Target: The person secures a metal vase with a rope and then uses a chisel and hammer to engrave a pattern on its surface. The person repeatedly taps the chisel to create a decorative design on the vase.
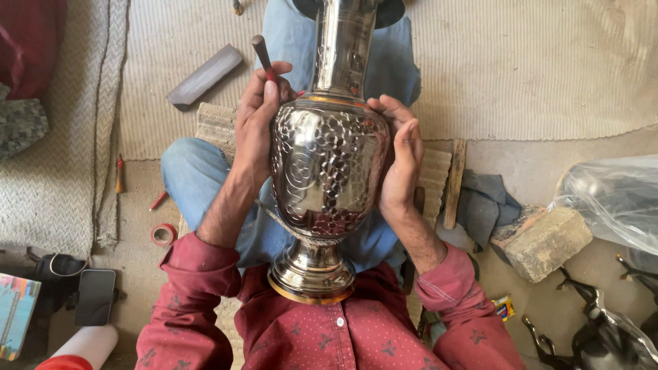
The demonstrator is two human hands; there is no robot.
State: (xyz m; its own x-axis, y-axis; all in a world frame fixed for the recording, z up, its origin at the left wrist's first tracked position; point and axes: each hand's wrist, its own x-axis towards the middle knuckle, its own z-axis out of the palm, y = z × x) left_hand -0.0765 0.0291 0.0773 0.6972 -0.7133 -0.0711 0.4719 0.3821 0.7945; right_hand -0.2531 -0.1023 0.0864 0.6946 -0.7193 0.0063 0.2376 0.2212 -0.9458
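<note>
A large shiny metal vase (pixel 327 164) with an engraved belly lies along my lap, its round foot against my red shirt and its neck pointing away. My left hand (pixel 255 127) presses on the vase's left shoulder while gripping a thin dark tool (pixel 261 52) with a red band, whose handle sticks up past my fingers. My right hand (pixel 401 154) cups the right side of the belly, fingers curled over the shoulder. Where the tool's tip meets the metal is hidden by my fingers.
A flat grey bar (pixel 204 77) lies on the woven mat at upper left. Small red tools (pixel 120 173) and a tape roll (pixel 163 235) sit on the floor left. A phone (pixel 94 296), a brick (pixel 541 241), blue cloth (pixel 483 203) and plastic wrap (pixel 613 199) surround me.
</note>
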